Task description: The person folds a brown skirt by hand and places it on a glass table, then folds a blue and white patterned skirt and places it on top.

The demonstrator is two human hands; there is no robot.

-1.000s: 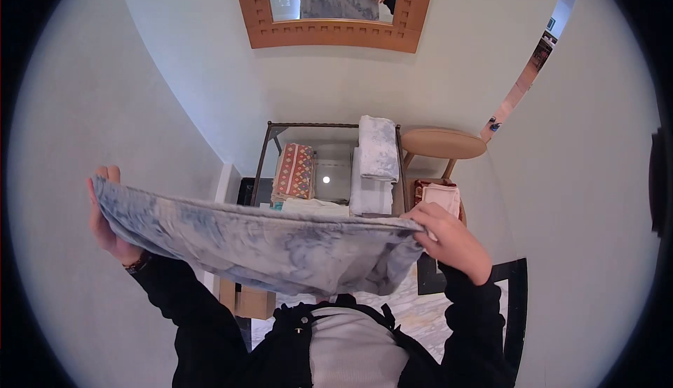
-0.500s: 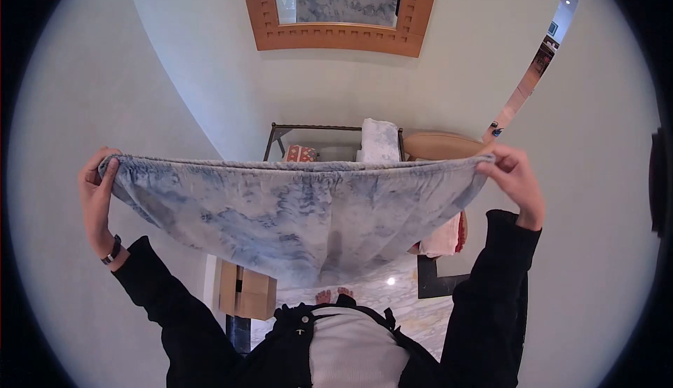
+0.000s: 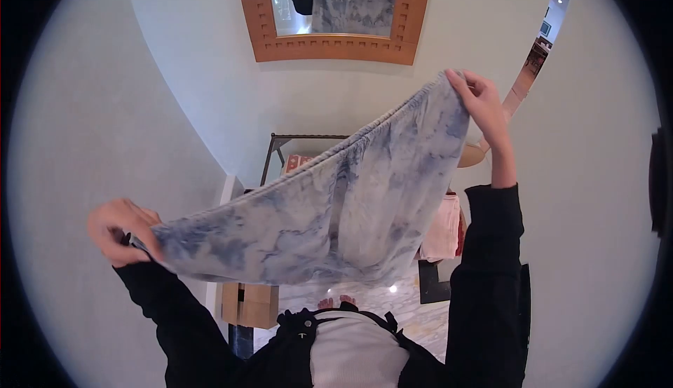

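A blue-and-grey tie-dyed garment point(image 3: 301, 206) with a gathered elastic waistband is stretched between my hands, its waist edge slanting up to the right. At the low left end, my left hand point(image 3: 126, 230) has its fingers curled around the corner of the waistband. My right hand point(image 3: 480, 104), raised much higher, pinches the opposite corner between thumb and fingers. The cloth hangs down in front of me, with a vertical seam or fold near its middle.
A wood-framed mirror point(image 3: 259, 30) on the far wall reflects the garment. Below it stands a dark metal-framed table point(image 3: 308, 136), largely covered by the cloth. Cardboard boxes point(image 3: 256, 304) sit on the floor at left, and pink folded cloth point(image 3: 442, 230) lies at right.
My left hand has moved down and my right hand up, so the level waistband now slants. The white-and-blue folded cloth on the table is now hidden behind the garment.
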